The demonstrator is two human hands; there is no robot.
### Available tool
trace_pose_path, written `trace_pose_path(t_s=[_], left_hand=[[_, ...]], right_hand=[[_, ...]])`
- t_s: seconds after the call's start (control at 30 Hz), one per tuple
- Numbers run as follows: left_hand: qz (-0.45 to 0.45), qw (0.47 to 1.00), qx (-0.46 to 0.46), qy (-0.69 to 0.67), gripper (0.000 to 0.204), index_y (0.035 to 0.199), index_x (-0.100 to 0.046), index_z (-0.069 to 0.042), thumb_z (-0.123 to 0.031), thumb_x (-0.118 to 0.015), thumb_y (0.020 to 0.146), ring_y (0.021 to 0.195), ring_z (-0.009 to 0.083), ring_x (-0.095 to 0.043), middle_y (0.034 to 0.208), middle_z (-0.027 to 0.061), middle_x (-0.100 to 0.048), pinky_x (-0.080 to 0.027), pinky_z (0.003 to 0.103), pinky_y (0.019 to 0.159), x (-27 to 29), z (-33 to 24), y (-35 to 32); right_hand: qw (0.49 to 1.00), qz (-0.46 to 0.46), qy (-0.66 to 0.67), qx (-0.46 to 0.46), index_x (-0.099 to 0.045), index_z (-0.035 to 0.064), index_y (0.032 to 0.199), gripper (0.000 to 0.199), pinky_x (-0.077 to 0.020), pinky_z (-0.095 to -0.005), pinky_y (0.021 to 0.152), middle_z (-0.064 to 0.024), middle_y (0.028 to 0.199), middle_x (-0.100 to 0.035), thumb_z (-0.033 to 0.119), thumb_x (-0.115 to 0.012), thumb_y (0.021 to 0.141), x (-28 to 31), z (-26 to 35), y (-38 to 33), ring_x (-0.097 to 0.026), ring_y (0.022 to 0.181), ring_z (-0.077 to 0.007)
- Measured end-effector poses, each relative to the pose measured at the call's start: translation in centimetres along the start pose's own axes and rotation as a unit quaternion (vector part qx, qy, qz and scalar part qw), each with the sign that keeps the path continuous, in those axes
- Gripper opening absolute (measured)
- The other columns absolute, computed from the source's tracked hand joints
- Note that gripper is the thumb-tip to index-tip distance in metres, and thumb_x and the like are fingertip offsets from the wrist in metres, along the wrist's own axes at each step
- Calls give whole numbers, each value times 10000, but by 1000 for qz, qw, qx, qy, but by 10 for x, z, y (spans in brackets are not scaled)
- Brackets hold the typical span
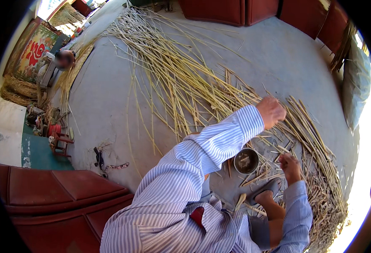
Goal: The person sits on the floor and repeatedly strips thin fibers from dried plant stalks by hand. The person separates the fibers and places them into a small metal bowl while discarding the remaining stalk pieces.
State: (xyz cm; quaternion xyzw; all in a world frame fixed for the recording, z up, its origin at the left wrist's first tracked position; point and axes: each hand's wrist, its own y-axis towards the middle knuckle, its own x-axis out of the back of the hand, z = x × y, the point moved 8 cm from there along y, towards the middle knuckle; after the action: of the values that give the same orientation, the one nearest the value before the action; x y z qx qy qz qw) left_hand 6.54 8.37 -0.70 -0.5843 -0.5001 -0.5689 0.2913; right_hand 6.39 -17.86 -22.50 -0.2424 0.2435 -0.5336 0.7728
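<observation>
My left hand (272, 111) reaches out over the lower end of a spread of long yellow reed stalks (181, 76). Its fingers are curled closed, and whatever they may hold is hidden. Closer to my body, my right hand (290, 168) is also closed, its fingers pressed together above short cut pieces of stalk (259, 175). What it grips is too small to make out. Between my arms stands a round metal bowl (245, 172) with something brownish inside. A second bundle of stalks (305, 126) curves along the right side of both hands.
Dry husks (324, 206) are heaped at the lower right, beside my foot in a grey shoe (267, 189). A red sofa (67, 189) stands at the lower left and red seats (213, 10) line the back. Another person (64, 60) is at the far left near more straw.
</observation>
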Motion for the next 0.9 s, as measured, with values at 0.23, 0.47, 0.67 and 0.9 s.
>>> trace_pose_path(t_s=[0.23, 0.47, 0.67, 0.9], left_hand=[[55, 998, -29, -33, 224, 611, -569, -94, -236, -740, 638, 670, 322, -641, 624, 111, -596, -489, 453, 573, -37, -14, -19], [104, 993, -30, -43, 286, 908, -575, -38, -225, -704, 734, 871, 333, -569, 883, 128, -609, -440, 446, 760, -18, -34, -26], [184, 981, 4, -52, 278, 944, -597, -23, -230, -680, 776, 864, 351, -548, 878, 161, -595, -421, 441, 768, -18, -33, -29], [246, 967, 30, -54, 324, 1010, -607, -5, -143, -720, 740, 884, 344, -535, 932, 151, -597, -411, 430, 774, -27, -47, -24]], right_hand=[[999, -42, -28, 11, -692, 117, 913, 156, -435, -233, 483, -38, 741, -690, 271, -666, 897, -175, -29, 49, -630, 592, -114], [831, -20, -312, 461, -688, 70, 905, 257, -522, -477, 718, -174, 805, -683, 298, -660, 791, -203, -27, 118, -666, 779, -375], [770, -124, -432, 453, -667, 66, 988, 157, -474, -447, 835, -127, 948, -674, 159, -606, 877, -102, 27, 97, -629, 937, -324], [714, -213, -642, 179, -598, 69, 1183, 344, -406, -442, 988, -145, 1288, -579, 145, -563, 850, 84, -54, 159, -551, 1168, -324]])
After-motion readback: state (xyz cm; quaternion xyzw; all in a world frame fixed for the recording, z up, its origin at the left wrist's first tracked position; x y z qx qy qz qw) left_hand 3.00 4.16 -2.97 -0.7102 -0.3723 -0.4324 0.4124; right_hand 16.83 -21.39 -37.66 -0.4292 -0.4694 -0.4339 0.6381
